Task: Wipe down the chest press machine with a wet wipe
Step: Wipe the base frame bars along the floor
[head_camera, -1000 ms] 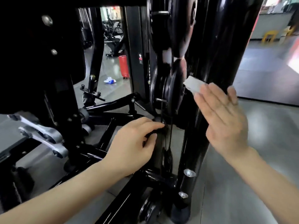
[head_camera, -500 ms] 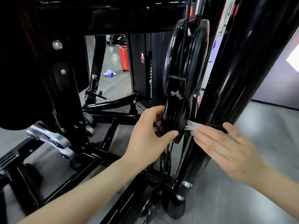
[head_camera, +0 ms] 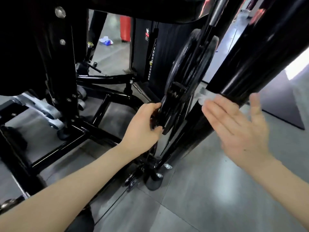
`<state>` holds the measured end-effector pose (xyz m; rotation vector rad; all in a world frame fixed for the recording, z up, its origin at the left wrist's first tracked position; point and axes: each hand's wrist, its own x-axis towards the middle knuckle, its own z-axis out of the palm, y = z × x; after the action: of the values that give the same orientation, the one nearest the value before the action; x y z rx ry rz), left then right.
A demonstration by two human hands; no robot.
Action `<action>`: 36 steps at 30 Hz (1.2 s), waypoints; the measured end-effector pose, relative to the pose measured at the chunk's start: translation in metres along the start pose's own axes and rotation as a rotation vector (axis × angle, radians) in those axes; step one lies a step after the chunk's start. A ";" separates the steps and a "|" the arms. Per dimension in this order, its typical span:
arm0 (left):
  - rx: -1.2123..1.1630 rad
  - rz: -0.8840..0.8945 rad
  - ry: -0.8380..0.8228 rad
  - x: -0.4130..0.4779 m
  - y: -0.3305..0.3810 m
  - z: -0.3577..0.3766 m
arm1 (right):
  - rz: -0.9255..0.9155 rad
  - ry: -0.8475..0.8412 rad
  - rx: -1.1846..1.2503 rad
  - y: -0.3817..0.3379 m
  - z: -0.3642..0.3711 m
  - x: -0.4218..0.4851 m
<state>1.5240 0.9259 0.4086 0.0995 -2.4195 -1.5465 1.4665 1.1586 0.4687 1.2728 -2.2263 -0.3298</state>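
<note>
At the far left the black frame of the chest press machine [head_camera: 56, 72] is seen, with a silver lever [head_camera: 40, 106] low beside it. Further right, the left hand [head_camera: 142, 126] is clenched around the lower bracket [head_camera: 168, 114] of the double pulley [head_camera: 185, 64], thumb below and fingers curled over its edge, so the pulley appears to be steadied. Just right of the pulley, the wet wipe [head_camera: 206, 97] is pressed against the glossy black column [head_camera: 247, 61] under the fingertips of the right hand [head_camera: 237, 129], which is laid flat with its fingers straight and its thumb spread away from the column. The wipe is blurred and partly covered. What shows of it is a crumpled strip lying across the column, its long axis roughly level and its free end pointing left toward the pulley. The column itself runs from its foot on the floor [head_camera: 209, 190] at lower centre up toward the upper right of the picture. The step in hand is judged to be the wiping of this column. For the next move, the wipe would have to be drawn along the column's length under steady flat pressure, with care that it is not bunched up or slipped out from beneath the fingers. The pulley and bracket nearby would likely be wiped afterwards.
</note>
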 end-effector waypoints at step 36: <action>0.010 -0.512 0.138 -0.074 0.072 -0.016 | -0.296 -0.317 -0.503 0.052 -0.113 0.056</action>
<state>1.6050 0.9576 0.4655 0.8562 -2.4048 -1.6507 1.4716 1.1448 0.6040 1.3239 -1.9989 -1.1940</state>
